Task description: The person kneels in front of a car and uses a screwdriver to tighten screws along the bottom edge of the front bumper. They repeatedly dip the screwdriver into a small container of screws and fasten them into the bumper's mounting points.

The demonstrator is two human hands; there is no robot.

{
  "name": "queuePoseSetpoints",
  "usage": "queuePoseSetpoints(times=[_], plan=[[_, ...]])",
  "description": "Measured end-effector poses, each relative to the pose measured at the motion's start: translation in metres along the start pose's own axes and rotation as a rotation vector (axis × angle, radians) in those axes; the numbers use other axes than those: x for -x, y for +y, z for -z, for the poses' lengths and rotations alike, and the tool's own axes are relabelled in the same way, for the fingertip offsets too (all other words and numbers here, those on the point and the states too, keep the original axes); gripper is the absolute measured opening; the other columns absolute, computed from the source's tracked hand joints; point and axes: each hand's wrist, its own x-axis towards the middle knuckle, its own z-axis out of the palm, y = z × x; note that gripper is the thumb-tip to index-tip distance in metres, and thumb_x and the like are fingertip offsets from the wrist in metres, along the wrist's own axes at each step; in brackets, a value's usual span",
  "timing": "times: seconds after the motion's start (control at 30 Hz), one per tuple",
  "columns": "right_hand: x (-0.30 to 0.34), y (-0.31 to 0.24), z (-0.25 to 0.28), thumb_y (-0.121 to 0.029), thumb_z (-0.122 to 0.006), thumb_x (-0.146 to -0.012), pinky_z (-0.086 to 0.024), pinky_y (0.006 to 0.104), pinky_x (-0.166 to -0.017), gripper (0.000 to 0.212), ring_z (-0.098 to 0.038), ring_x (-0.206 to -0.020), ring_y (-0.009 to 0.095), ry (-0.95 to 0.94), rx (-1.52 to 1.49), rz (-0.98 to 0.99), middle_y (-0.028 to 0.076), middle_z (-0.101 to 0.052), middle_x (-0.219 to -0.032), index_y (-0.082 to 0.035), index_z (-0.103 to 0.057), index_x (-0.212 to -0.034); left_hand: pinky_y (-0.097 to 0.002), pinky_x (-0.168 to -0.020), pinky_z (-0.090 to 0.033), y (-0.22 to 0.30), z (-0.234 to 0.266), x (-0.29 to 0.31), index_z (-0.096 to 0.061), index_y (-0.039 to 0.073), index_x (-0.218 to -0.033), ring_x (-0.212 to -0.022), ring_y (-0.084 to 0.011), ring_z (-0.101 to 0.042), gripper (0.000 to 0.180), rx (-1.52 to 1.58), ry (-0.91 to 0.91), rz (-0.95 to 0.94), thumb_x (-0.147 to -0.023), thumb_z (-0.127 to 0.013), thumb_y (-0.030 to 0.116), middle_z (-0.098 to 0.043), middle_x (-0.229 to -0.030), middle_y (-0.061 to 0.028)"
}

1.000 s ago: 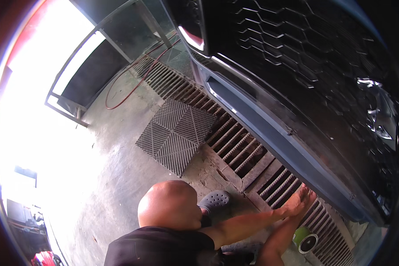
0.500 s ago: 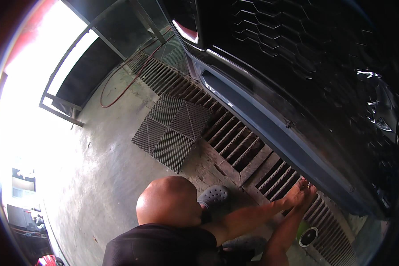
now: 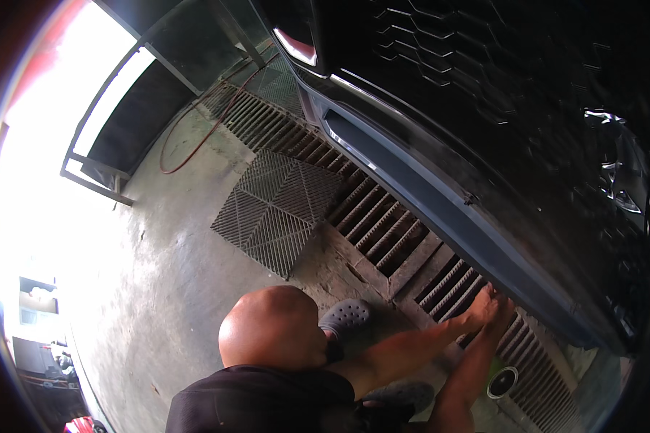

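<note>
Left hand (image 3: pixel 478 312) and right hand (image 3: pixel 503 310) meet close together under the bumper's lower edge, fingers bent; whether they grasp anything, I cannot tell, since the edge and the hands themselves hide the fingertips. The bumper (image 3: pixel 440 216) runs slantwise from upper middle to lower right, a blue-grey strip along its bottom, with a black grille (image 3: pixel 440 43) of hexagonal pattern above and a chrome badge (image 3: pixel 617 184) at far right. Beneath the hands lies a grate (image 3: pixel 448 289) of ribbed bars. Just beside the right forearm sits a green round thing (image 3: pixel 502 382) with a dark end. A bare knee (image 3: pixel 267 328) rises at lower middle, a grey clog (image 3: pixel 345 316) beyond it. Farther off, a square ribbed mat (image 3: pixel 271 209) overlaps the grate's side, and a red hose (image 3: pixel 213 136) loops across the floor (image 3: pixel 159 274).
</note>
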Motion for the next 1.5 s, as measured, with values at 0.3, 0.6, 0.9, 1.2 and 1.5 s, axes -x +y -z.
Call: queuePoseSetpoints(times=[0.3, 0.6, 0.9, 1.2, 1.5], plan=[[-0.007, -0.005, 0.0, -0.022, -0.061, -0.103, -0.056, 0.0353, -0.093, 0.03, -0.066, -0.105, 0.021, -0.011, 0.023, 0.026, 0.01, -0.069, -0.116, 0.002, -0.063, -0.121, -0.0334, -0.105, -0.043, 0.013, 0.006, -0.008, -0.051, 0.001, -0.128, -0.117, -0.0194, -0.055, 0.032, -0.305, 0.04, 0.057, -0.098, -0.05, 0.007, -0.06, -0.122, -0.0108], [-0.009, -0.01, 0.005, -0.02, -0.061, -0.103, -0.056, 0.0351, -0.094, 0.029, -0.066, -0.105, 0.021, -0.013, 0.052, 0.059, 0.01, -0.069, -0.117, 0.002, -0.063, -0.121, -0.0331, -0.104, -0.045, 0.038, -0.009, 0.007, -0.052, -0.002, -0.128, -0.116, -0.019, -0.058, 0.034, -0.117, -0.015, 0.027, -0.099, -0.057, 0.015, -0.062, -0.12, -0.011], [-0.023, -0.011, -0.005, -0.019, -0.062, -0.103, -0.056, 0.035, -0.094, 0.028, -0.066, -0.105, 0.021, -0.087, 0.033, 0.122, 0.01, -0.068, -0.117, 0.003, -0.063, -0.121, -0.0338, -0.105, -0.045, 0.062, 0.012, -0.001, -0.054, -0.005, -0.133, -0.124, -0.0226, -0.058, 0.039, -0.403, 0.008, 0.143, -0.099, -0.057, 0.013, -0.063, -0.129, -0.0169], [-0.035, 0.021, 0.013, -0.023, -0.067, -0.101, -0.052, 0.0317, -0.098, 0.042, -0.063, -0.109, 0.02, 0.01, -0.348, -0.067, 0.01, -0.065, -0.124, 0.003, -0.055, -0.132, -0.03, -0.104, -0.046, 0.005, 0.047, -0.002, -0.057, -0.001, -0.13, -0.12, -0.0146, -0.058, 0.033, -0.331, 0.146, -0.026, -0.098, -0.057, 0.003, -0.065, -0.126, -0.0083], [-0.041, 0.008, 0.035, -0.014, -0.06, -0.105, -0.054, 0.0315, -0.093, 0.027, -0.061, -0.096, 0.02, 0.067, -0.615, -0.138, 0.01, -0.064, -0.114, 0.002, -0.054, -0.126, -0.0313, -0.101, -0.047, 0.051, 0.007, 0.003, -0.059, -0.001, -0.124, -0.115, -0.0152, -0.059, 0.026, -0.482, 0.152, 0.145, -0.1, -0.055, 0.007, -0.066, -0.119, -0.0083]])
